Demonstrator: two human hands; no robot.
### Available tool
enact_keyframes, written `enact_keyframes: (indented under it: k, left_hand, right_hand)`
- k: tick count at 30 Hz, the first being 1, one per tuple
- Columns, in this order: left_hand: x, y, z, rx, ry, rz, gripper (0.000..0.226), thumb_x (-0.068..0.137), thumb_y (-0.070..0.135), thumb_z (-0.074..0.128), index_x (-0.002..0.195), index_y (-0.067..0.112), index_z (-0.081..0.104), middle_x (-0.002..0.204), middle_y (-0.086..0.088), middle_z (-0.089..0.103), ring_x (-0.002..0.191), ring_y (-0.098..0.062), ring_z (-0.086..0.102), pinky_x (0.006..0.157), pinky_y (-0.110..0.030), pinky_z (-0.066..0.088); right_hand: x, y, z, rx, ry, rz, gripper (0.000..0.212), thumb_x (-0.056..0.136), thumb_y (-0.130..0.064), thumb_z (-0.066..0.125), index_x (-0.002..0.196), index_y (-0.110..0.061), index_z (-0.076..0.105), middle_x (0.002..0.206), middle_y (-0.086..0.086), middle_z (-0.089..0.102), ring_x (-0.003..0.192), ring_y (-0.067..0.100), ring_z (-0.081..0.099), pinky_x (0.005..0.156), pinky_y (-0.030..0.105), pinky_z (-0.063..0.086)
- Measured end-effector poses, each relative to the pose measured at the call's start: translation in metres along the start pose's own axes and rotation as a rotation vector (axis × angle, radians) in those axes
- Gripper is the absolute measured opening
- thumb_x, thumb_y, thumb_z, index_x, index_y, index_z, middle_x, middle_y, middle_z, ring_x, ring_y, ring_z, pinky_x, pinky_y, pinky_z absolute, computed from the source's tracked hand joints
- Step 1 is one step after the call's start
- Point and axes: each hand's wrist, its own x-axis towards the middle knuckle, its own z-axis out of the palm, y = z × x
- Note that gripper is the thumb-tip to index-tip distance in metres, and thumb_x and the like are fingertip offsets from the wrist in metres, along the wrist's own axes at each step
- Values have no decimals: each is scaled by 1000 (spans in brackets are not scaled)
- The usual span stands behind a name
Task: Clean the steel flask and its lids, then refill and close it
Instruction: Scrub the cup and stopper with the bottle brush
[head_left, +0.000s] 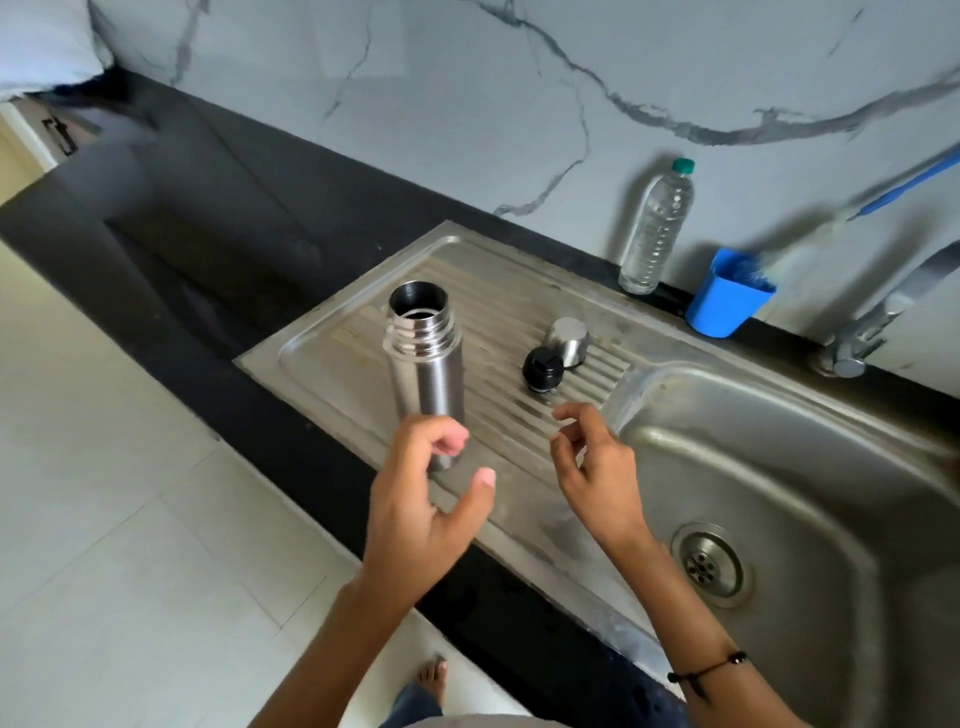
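Flask: The tall shiny steel flask (427, 364) stands upright on the ribbed steel draining board (519, 467), left of the sink bowl (753, 467). Its top is off, so you can see the dark hole and the screw rings at the neck.

Lids: The small round black inner lid (540, 368) and the shiny steel cup lid (567, 340) sit on the board, right next to each other, to the right of the flask and apart from it.

Left hand: The left hand (431, 514) is at the bottom of the flask. Its fingers curl near the steel and the thumb sticks out. I cannot tell if it is gripping the flask or only close to it.

Right hand: The right hand (592, 467) floats over the board with loose, bent fingers. It holds nothing.

Other things: A clear plastic water bottle with a green cap (655, 228) stands by the wall. A blue plastic cup (727, 296) holds a blue-handled brush (904, 187). The steel tap (883, 312) is at the right.

How it will feel: The flask looks hard and stiff. It will not squash. It is probably light while empty and heavier once filled. The smooth steel may slip when wet.

Where to hold: Wrapping the fingers around the middle of the body seems best. It is tall and thin, so a bump near the top could tip it over. The little lids are best pinched by their sides.
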Motion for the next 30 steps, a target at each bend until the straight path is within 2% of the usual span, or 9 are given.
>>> enact_keyframes:
  k: [6,10,13,16,20,22,24,27,30]
  left_hand:
    - [22,26,84,-238,-273,-68,21,84,26,58,96,11,53,83,-1,55,80,-20,57,77,-28,46]
    - [50,47,138,-347,-309,-140,20,78,33,57,95,22,53,81,0,58,78,-17,58,75,-23,46]
    - [70,56,169,-359,-348,-162,21,75,36,58,92,27,52,81,4,59,76,-10,57,74,-21,47]
    - [94,72,201,-335,-400,-137,20,76,26,60,93,19,53,81,2,60,71,-1,53,73,-15,44]
    - [134,86,233,-352,-365,-140,13,83,9,63,93,15,56,79,0,58,65,3,52,69,-12,43]
    - [153,86,246,-321,-354,-147,12,86,4,61,97,8,58,79,-2,59,65,1,53,71,-19,45]
    - [171,85,256,-292,-377,-169,10,87,7,59,97,9,58,79,1,59,74,-12,56,76,-29,47]
    - [192,78,269,-259,-426,-193,10,89,6,55,99,8,57,82,3,58,81,-17,56,81,-31,46]
    - [204,63,282,-215,-450,-216,12,90,3,52,100,8,57,87,0,58,83,-16,54,82,-30,45]
  right_hand:
    - [-14,27,-50,-45,57,44,22,85,-16,51,106,-14,58,68,-2,58,61,13,53,60,31,45]
    - [-16,49,-95,-132,98,77,24,83,-22,48,102,-14,59,68,-1,58,63,18,55,61,31,45]
    - [-3,59,-128,-251,85,44,21,82,-14,52,100,-9,60,70,2,60,71,24,58,64,32,46]
    - [26,71,-168,-473,18,42,26,83,-16,52,106,-7,60,87,10,65,90,32,55,74,37,45]
    - [82,58,-213,-808,-88,59,33,88,-18,50,118,-6,55,116,15,58,113,33,45,88,39,41]
    - [114,40,-228,-880,-49,17,33,88,-15,49,120,-6,54,118,15,56,117,32,44,89,39,41]
    - [150,28,-237,-942,-30,-23,33,88,-13,49,120,-5,53,118,15,56,117,32,44,86,39,41]
    - [197,33,-239,-1069,-141,-25,32,89,-10,49,120,-5,52,118,13,55,115,30,46,75,35,38]
    - [228,63,-233,-1251,-320,6,33,91,-11,49,124,-7,48,122,12,53,115,28,48,75,34,36]
